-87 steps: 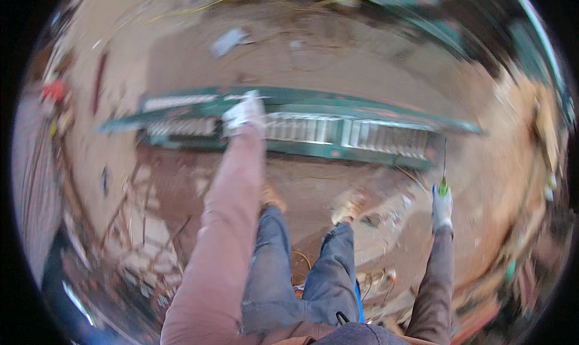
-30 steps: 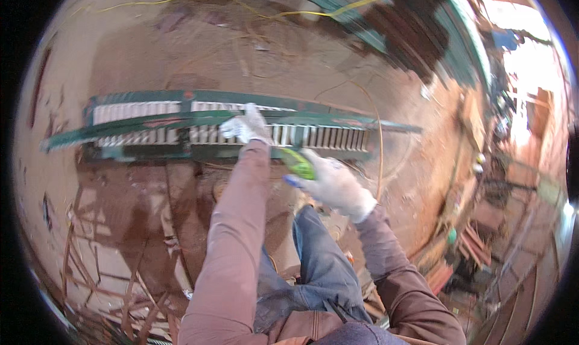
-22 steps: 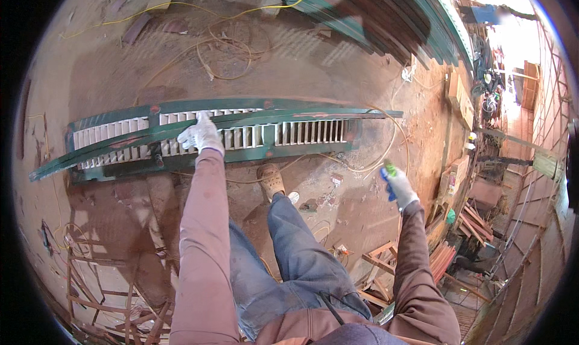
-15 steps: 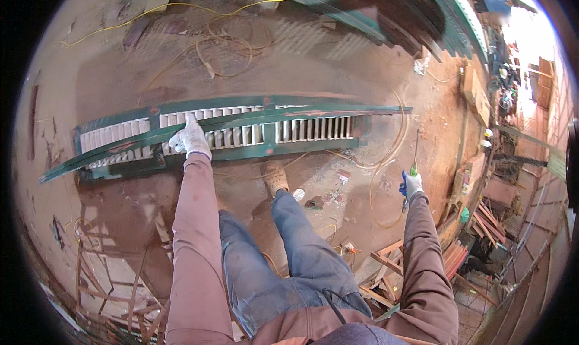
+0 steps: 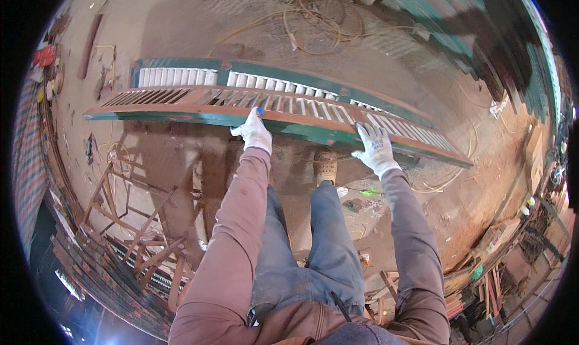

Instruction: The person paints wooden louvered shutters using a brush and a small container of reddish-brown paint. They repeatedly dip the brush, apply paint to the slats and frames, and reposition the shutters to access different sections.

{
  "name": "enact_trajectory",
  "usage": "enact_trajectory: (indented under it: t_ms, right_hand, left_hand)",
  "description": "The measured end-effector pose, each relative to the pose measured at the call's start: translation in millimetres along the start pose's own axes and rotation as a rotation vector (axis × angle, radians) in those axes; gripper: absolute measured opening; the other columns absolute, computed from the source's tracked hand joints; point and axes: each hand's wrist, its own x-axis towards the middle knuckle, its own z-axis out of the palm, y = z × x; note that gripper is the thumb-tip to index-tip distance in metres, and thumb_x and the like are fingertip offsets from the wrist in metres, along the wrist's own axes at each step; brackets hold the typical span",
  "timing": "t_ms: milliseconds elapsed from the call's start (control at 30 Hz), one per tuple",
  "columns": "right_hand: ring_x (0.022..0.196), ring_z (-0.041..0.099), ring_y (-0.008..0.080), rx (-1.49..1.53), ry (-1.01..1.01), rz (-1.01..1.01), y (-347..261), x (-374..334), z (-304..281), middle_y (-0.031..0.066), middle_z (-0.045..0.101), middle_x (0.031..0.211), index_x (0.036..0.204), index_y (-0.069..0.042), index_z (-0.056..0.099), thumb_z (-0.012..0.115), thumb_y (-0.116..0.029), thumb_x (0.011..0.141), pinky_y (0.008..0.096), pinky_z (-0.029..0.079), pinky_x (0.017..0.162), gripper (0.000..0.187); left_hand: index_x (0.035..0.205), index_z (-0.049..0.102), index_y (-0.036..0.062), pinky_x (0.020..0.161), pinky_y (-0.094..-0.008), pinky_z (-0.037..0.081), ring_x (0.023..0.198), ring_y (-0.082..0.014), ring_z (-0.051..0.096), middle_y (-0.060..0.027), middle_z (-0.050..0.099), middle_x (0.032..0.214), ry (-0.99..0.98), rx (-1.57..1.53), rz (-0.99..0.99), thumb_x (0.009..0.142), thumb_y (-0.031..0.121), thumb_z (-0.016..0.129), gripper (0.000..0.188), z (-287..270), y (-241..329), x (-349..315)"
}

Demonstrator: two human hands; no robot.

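Note:
Both my hands, in white gloves, are on a long louvered shutter [image 5: 301,128] with a green edge and a reddish-brown slatted face. My left hand [image 5: 253,132] grips its near edge around the middle. Farther right, my right hand [image 5: 375,147] holds the same edge with its fingers over the top. The shutter is tilted above a second louvered shutter [image 5: 224,78], which has a green frame and white slats and is partly hidden behind it. A bright green thing [image 5: 369,192], perhaps the tool's handle, lies on the floor by my foot.
Green slatted panels [image 5: 458,55] lie at the far right. A yellowish hose [image 5: 338,43] coils on the dirt floor beyond the shutters. To the left is a brown metal frame [image 5: 129,209]. Timber [image 5: 506,233] and scraps are piled along the right side.
My right hand has let go of the green-handled screwdriver and taken hold of the upper shutter. That shutter has turned, so its brown slatted face shows. My view has shifted left.

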Motion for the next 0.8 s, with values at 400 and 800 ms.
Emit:
enact_trajectory:
  t_ms: [400, 800]
  right_hand:
    - [0.148, 0.025, 0.0345, 0.126, -0.375, 0.076, -26, 26, 61, 0.0183, 0.028, 0.158, 0.149, -0.002, 0.032, 0.079, -0.034, 0.069, 0.0606, 0.024, 0.116, 0.098]
    - [0.111, 0.063, 0.0413, 0.958, -0.391, 0.621, -30, 118, 94, 0.0281, 0.065, 0.117, 0.138, 0.002, 0.044, 0.070, -0.036, 0.085, 0.0486, 0.052, 0.090, 0.070]
  left_hand:
    - [0.103, 0.067, 0.0160, 0.081, -0.0504, 0.053, 0.096, -0.0283, 0.063, -0.0050, 0.065, 0.105, -0.214, -0.367, -0.538, 0.078, 0.029, 0.075, 0.029, -72, -45, 50]
    - [0.108, 0.066, 0.0089, 0.080, -0.0367, 0.052, 0.094, -0.0179, 0.063, -0.0041, 0.065, 0.101, -0.151, -0.453, -0.299, 0.083, 0.014, 0.073, 0.027, -95, -60, 37]
